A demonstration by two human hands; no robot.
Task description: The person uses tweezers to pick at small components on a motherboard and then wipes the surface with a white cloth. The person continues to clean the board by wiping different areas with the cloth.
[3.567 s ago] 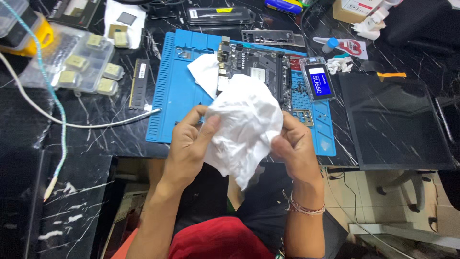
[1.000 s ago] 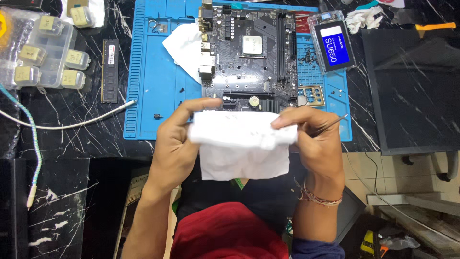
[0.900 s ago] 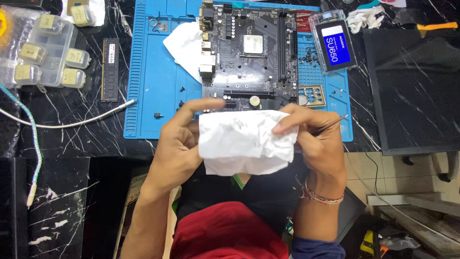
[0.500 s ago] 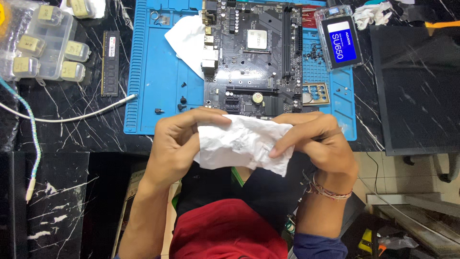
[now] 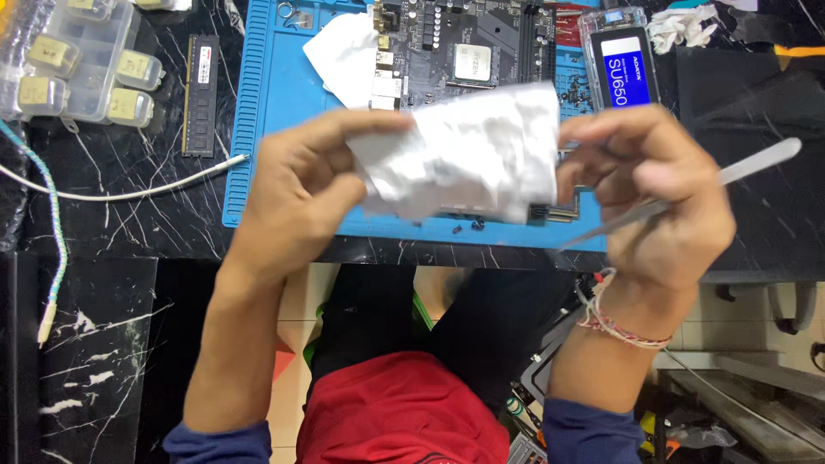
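Both hands hold a crumpled white tissue (image 5: 468,150) up close to the camera, above the front edge of a blue work mat (image 5: 275,112). My left hand (image 5: 301,185) pinches its left side. My right hand (image 5: 653,198) grips its right side and also carries metal tweezers (image 5: 730,176) that stick out to the right. Behind the tissue a black computer motherboard (image 5: 468,43) lies on the mat, partly hidden. A second white tissue (image 5: 339,56) rests at the board's left edge.
A black memory stick (image 5: 200,94) and a clear parts box (image 5: 82,60) lie left of the mat on the dark marble table (image 5: 103,223). A white cable (image 5: 129,189) and a braided cable (image 5: 56,249) run across the left. A boxed drive (image 5: 623,69) sits at right.
The hands have raised the tissue nearer the camera and folded it into a smaller wad. The view has shifted so the mat sits higher in frame.
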